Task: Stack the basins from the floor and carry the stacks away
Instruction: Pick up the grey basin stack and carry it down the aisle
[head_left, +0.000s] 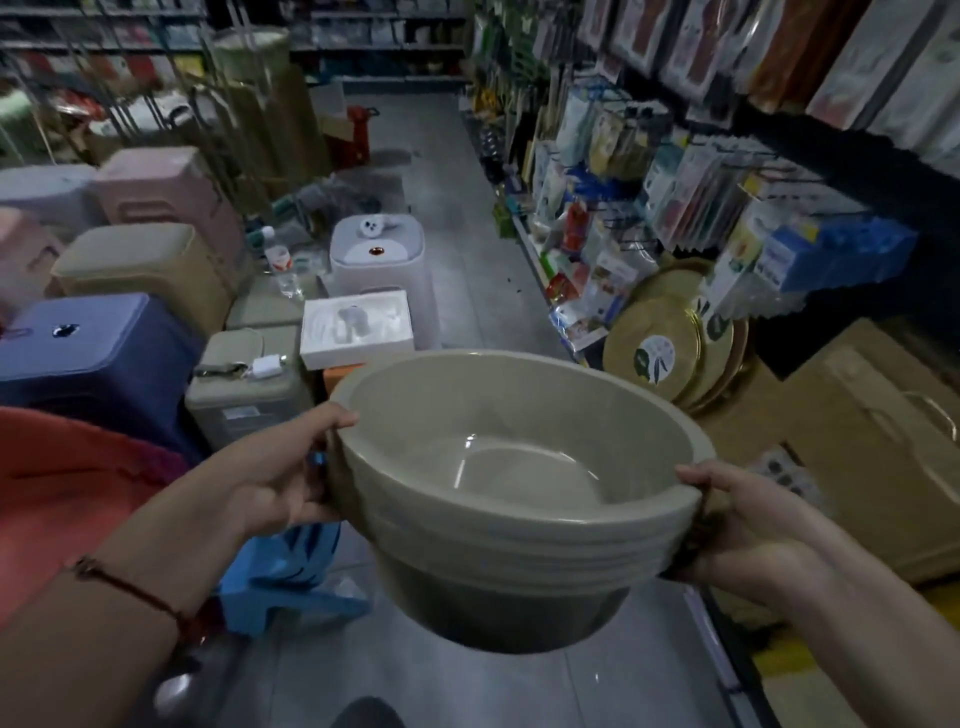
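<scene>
A stack of several grey-beige plastic basins (509, 525) hangs in the air in front of me, nested one in another, above the grey tiled floor. My left hand (283, 475) grips the stack's left rim, thumb over the top edge. My right hand (737, 525) grips the right rim, thumb on top and fingers under the lips. The top basin is empty and tilts slightly toward me.
Plastic stools in blue (98, 358), beige (140, 270) and pink (161, 187) crowd the left side, with a white box (358, 327) on one. Shelves of packaged goods (675, 171) line the right, with gold trays (660, 348) and cardboard boxes (872, 457) below. An aisle (447, 208) runs ahead.
</scene>
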